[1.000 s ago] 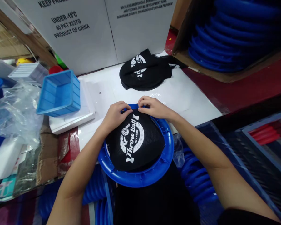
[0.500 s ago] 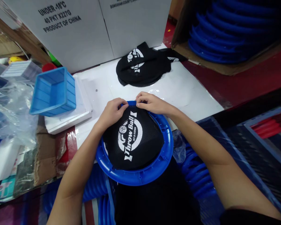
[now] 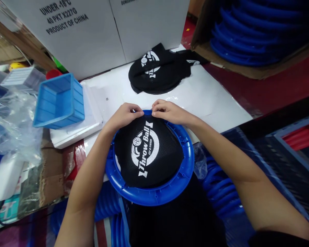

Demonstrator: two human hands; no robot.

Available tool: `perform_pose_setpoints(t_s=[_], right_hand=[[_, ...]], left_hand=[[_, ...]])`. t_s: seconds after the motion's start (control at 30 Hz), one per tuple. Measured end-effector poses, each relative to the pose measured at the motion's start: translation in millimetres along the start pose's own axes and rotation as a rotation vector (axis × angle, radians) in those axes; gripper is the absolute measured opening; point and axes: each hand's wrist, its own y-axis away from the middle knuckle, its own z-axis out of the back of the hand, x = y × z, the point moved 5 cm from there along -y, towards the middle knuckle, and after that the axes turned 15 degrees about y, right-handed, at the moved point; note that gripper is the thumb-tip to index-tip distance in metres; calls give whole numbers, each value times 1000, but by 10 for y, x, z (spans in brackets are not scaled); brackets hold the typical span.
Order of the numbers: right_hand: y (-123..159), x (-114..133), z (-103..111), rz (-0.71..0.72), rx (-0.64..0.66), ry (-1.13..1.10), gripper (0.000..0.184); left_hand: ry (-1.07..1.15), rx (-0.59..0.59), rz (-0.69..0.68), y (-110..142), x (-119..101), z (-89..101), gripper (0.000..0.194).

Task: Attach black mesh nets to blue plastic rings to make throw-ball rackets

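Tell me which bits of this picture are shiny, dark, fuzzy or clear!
In the head view, glare glints off the white sheet beyond the blue ring; at the head view's top right, the stacked blue rings fade into shadow; near the head view's right edge, the red pieces look fuzzy; mid-head view, the "Throw Ball" print reads clearly.

Printed black fabric pieces (image 3: 167,77) lie on the white tabletop (image 3: 211,99).

- Left hand (image 3: 126,115) pinches black mesh (image 3: 167,154) just before the blue ring (image 3: 154,196)'s twelve o'clock.
- Right hand (image 3: 170,112) pinches it just past twelve.
- Black pieces (image 3: 167,76) lie beyond, at twelve o'clock.
- Blue basket (image 3: 78,100) stands at ten o'clock.
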Motion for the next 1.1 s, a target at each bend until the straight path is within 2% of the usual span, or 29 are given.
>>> perform_pose_setpoints(t_s=[0.2,0.4,0.67,1.1], right_hand=[[5,1,12,-17,-12,7,21],[-17,-9,19,-40,-5,1,20],[-20,-9,14,-52,-31,-21,22],[25,-61,32,-43,-67,-32,19]], left_hand=[[12,-62,64,5,-18,-38,16],[15,-62,90,-7,-19,-55,14],[-10,-26,46,9,7,-21,22],[-43,5,-29,-9,52,-1,21]])
